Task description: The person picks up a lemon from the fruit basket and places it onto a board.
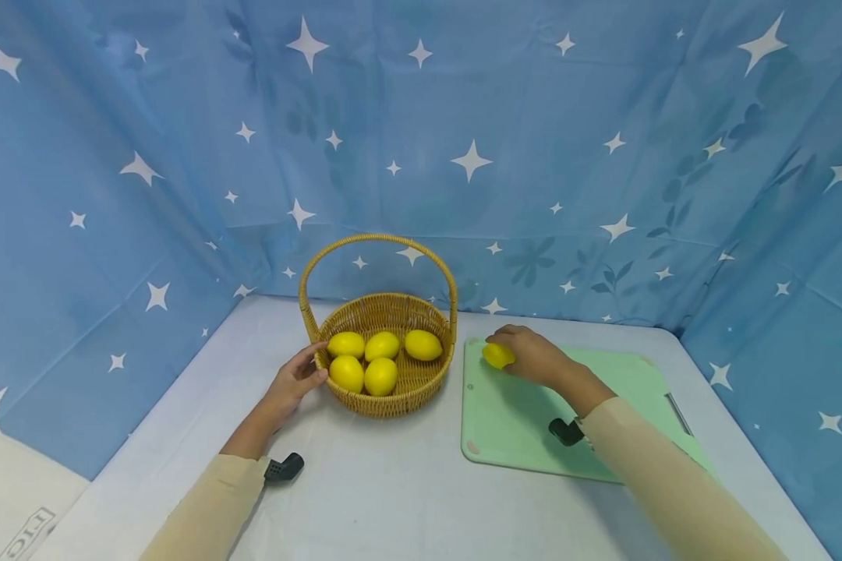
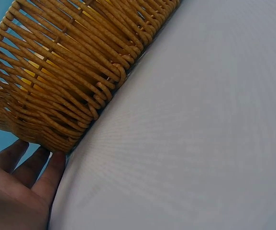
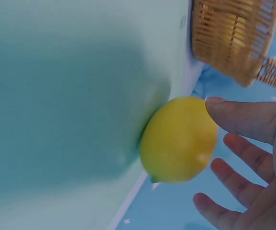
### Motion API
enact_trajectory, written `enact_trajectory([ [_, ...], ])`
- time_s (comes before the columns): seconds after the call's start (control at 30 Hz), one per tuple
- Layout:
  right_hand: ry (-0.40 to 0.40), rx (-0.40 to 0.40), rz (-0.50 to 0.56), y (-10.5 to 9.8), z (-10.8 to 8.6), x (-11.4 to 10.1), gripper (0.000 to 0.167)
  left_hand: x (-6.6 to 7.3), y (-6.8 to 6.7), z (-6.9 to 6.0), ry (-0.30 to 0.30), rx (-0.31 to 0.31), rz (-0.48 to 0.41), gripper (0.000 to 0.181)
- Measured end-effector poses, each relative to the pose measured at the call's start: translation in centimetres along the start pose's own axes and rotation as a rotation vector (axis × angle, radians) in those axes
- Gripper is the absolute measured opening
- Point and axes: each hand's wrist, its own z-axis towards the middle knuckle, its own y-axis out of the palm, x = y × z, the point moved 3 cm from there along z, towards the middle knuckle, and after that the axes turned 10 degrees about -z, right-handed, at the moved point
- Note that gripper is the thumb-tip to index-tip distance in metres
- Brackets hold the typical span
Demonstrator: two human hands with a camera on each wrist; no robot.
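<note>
Lemon [image 3: 178, 139], bright yellow, oval, smooth-skinned, sits at the back L corner of a pale green rectangular cutting board [image 1: 491, 436]; contact w/ board looks likely, can't be sure. Prob. light and fairly firm, a bit slippery, not fragile; rounded, so apt to roll. Best hold: thumb and fingers either side of its fat middle, not the pointed tip. R hand [image 1: 533, 357] comes over it from the R, thumb tip touching the skin; three fingers spread loosely, clear of it. Forefinger's hidden, so can't tell if it's a pinch or just a touch. R forearm reaches diagonally across the board.

L hand [image 1: 291, 389] isn't clenched: fingers near straight, resting vs. the L outer side of a round golden-brown woven basket w/ tall arched handle [image 1: 386, 407]. Basket prob. light, w/ some give in the weave; steady it by the side, approx. as now. Five more yellow lemons [image 1: 382, 377] lie inside, mostly on its L.
</note>
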Motion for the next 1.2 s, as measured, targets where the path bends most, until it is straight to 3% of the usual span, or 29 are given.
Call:
enact_trajectory([
  [0.3, -0.055, -0.031, -0.037, -1.6, 0.0, -2.8, 0.054, 0.3, 0.1, 0.2, -0.005, -0.003, 0.011, 0.058],
  [0.8, -0.144, -0.045, 0.018, -3.0, 2.8, -8.0, 0.05, 0.4, 0.2, -0.2, -0.001, -0.014, 0.012, 0.059],
  [0.97, -0.16, -0.037, 0.066, -2.5, 4.2, -9.0, 0.046, 0.3, 0.2, -0.2, -0.011, -0.008, -0.018, 0.058],
  [1.2, -0.178, -0.109, 0.111, -0.9, 6.7, -10.6, 0.046, -0.3, -0.1, 0.1, -0.001, -0.009, 0.003, 0.058],
])
